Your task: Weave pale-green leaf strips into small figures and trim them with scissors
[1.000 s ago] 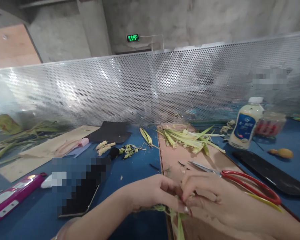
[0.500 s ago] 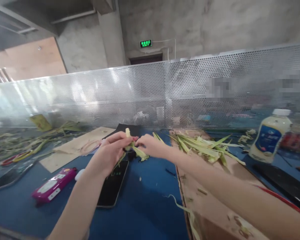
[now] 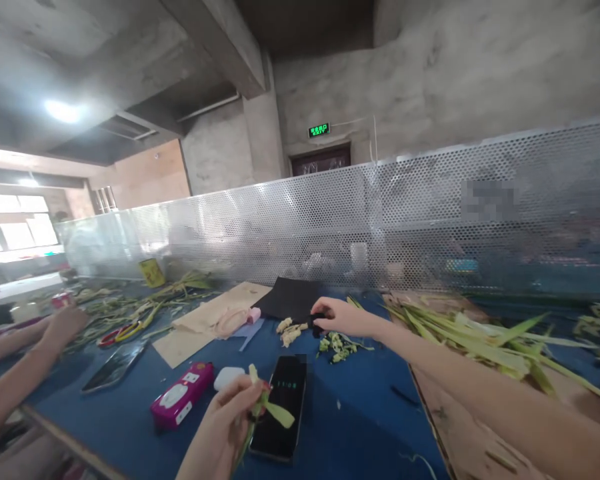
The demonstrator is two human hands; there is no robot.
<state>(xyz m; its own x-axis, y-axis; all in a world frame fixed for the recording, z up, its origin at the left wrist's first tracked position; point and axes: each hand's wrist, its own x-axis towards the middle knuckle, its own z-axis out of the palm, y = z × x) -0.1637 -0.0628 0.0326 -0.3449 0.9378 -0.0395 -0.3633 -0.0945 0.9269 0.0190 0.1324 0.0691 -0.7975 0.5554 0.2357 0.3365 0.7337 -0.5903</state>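
Observation:
My left hand (image 3: 233, 417) is closed around a folded pale green husk piece (image 3: 275, 408). A stubby yellowish end sticks up above the fingers, and a broad leaf end points right over a black phone (image 3: 286, 383). Farther forward, my right hand (image 3: 336, 317) has its fingers closed on a small black object (image 3: 317, 324) on the blue table; its exact kind is unclear. Just beside that hand lie a small pile of green plant bits (image 3: 337, 347) and several yellowish pieces (image 3: 290, 331).
Long husk leaves (image 3: 480, 333) lie on a cardboard sheet (image 3: 460, 427) at right. A purple box (image 3: 183, 395), a white case (image 3: 229, 378) and scissors (image 3: 123, 333) are at left. Another person's hand (image 3: 65, 330) is far left. A perforated metal screen (image 3: 280, 233) borders the back.
My right hand has left the husk piece and reached forward to the small black object. My left hand still holds the husk piece, now lower in view. The camera view has shifted.

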